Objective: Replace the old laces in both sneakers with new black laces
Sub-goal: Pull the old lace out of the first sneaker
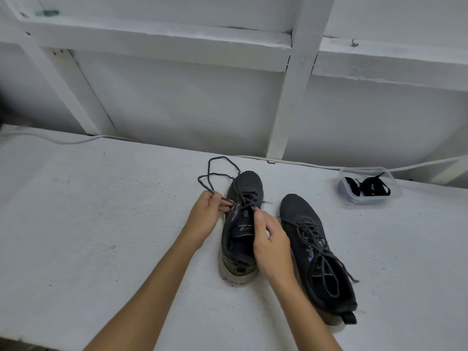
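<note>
On the desk, the left hand and right hand each pinched the old lace over the left sneaker; drawing it out eyelet by eyelet would have avoided snags.

Sneaker in my grips: matt dark knit cloth, soft-looking; its pale sole scuffed and dull.
Old lace, pinched by my left grip and my right grip: dull grey woven cord, slightly fuzzy.
Second sneaker, right of the first: same matt cloth, with a small purple patch.
Desk: white painted, rough and grainy, matt.
Tub, beyond the second sneaker: clear, lightly glossy plastic.
New laces in the tub: flat black cloth.
Wall behind the desk: white painted, matt.
</note>
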The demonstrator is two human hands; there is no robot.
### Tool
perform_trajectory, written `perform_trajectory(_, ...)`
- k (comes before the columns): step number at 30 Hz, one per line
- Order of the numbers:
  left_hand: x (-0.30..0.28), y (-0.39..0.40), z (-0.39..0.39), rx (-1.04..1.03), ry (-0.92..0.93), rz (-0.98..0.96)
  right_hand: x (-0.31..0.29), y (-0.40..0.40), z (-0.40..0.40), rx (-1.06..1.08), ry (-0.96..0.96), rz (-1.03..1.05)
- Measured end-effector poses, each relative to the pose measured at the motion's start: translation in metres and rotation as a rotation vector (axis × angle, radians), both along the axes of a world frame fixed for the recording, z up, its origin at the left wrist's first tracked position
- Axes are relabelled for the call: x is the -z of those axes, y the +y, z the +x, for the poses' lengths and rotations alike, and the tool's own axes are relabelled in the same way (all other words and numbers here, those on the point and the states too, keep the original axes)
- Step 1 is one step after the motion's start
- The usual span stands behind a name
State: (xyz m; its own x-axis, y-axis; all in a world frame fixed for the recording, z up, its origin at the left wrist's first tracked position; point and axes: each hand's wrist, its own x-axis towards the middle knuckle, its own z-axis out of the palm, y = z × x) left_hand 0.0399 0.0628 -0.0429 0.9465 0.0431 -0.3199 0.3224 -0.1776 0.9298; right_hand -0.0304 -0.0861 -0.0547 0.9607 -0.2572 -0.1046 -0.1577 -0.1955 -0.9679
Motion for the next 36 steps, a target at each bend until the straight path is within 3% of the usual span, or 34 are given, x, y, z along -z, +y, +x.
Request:
perform_trajectory(4,-0.002,0.005,-0.003,0.202,-0.077,0.111,-0.002,0.0,0.0,0.008,-0.001,0.011)
perform_trajectory(6,-0.001,0.0,-0.002,0.063,-0.107,0.107,-0.002,0.0,-0.001,0.003,-0.002,0.01)
perform_trajectory(9,-0.001,-0.006,0.0,-0.132,-0.003,-0.016,-0.002,0.0,0.0,0.0,0.003,0.015)
perform_trajectory(15,0.002,0.004,-0.004,0.238,-0.109,0.191,-0.001,0.001,-0.001,0.011,0.001,0.019)
perform_trajectory(17,0.0,-0.001,-0.002,0.108,-0.152,0.188,-0.002,0.001,-0.001,0.011,0.007,0.018)
perform_trajectory(20,-0.004,-0.005,-0.001,-0.099,-0.059,0.001,-0.002,0.0,-0.001,0.021,0.008,0.024)
perform_trajectory(28,-0.007,-0.002,-0.019,0.161,-0.07,0.165,-0.013,-0.002,0.001,0.004,0.044,0.042)
perform_trajectory(32,-0.005,-0.006,-0.039,0.175,-0.138,0.184,-0.019,-0.018,0.019,-0.002,0.133,-0.045)
perform_trajectory(36,-0.003,-0.01,-0.049,0.217,-0.161,0.218,-0.03,-0.032,0.04,-0.148,0.159,-0.24)
